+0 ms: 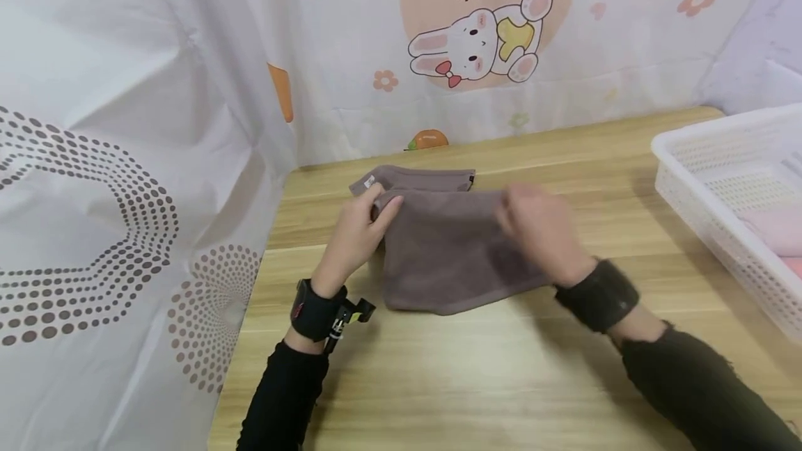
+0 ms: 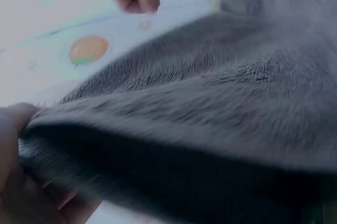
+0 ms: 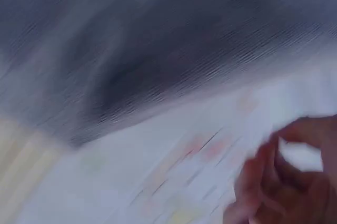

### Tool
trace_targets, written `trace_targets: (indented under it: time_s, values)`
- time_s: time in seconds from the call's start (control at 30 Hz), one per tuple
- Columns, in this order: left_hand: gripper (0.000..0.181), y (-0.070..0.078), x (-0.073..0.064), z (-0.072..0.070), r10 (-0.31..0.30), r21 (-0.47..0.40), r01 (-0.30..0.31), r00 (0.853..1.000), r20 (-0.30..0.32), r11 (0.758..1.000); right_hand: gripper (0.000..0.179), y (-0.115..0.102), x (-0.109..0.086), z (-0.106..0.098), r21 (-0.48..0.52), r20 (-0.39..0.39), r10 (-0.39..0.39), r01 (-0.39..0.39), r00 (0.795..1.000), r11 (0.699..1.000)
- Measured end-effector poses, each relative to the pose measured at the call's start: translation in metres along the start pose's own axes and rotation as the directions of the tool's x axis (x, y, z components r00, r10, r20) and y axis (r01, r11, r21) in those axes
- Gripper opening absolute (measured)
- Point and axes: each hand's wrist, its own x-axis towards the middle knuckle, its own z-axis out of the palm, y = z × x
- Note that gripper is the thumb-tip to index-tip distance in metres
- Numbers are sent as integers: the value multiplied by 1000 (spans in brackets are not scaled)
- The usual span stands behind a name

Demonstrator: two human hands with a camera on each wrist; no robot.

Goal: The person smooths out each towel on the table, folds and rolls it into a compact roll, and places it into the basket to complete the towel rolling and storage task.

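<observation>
A grey-brown plush cloth (image 1: 451,249) is spread in front of me over the table, its near edge slanting up to the right. My left hand (image 1: 357,228) pinches its far left corner between thumb and fingers. The left wrist view shows the cloth's layers (image 2: 174,108) parted, with a dark hollow between them. Over the right end, my right hand (image 1: 541,232) is blurred. Both wrist views show that hand with curled fingers (image 3: 258,176), apart from the cloth and with nothing visible in them. Behind lies another grey-brown fabric part (image 1: 420,178) bearing a white label; whether it joins the cloth is hidden.
A white plastic basket (image 1: 708,193) stands on the right side of the wooden table (image 1: 451,381), with pink fabric (image 1: 777,228) inside. A printed curtain (image 1: 351,103) hangs along the back edge, and white sheeting (image 1: 125,89) hangs at the left.
</observation>
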Motion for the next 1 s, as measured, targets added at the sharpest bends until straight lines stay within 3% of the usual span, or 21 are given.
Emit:
trace_targets:
  time_s: [0.07,0.17,0.27,0.33,0.47,0.6,0.83,0.93,1.0]
  values:
    - [34,5,6,9,19,9,-19,999,-25,1000,33,-39,-9,10,44,78,-95,92,992,995]
    - [34,12,10,23,38,19,-38,999,-5,999,52,-88,-27,31,74,235,-229,218,945,973]
    - [35,16,8,37,60,29,-63,994,88,998,80,-113,-45,50,41,378,-275,281,884,959]
    - [37,16,6,43,75,32,-80,986,148,996,79,-117,-54,62,2,427,-274,303,862,953]
    - [50,9,3,40,82,-6,-82,972,221,997,34,-111,-59,73,-69,368,-330,380,869,923]
    - [63,-7,3,25,78,-47,-67,950,302,997,7,-95,-53,59,-63,346,-373,418,861,906]
    - [62,-34,-5,-3,60,-56,-40,901,429,998,12,-58,-31,21,95,460,-234,214,857,972]
    - [57,-44,-12,-11,44,1,-49,893,447,999,13,-42,-25,5,123,466,-182,140,866,983]
    - [51,-51,-17,-14,27,57,-58,899,436,997,12,-31,-22,-6,132,459,-146,95,876,987]
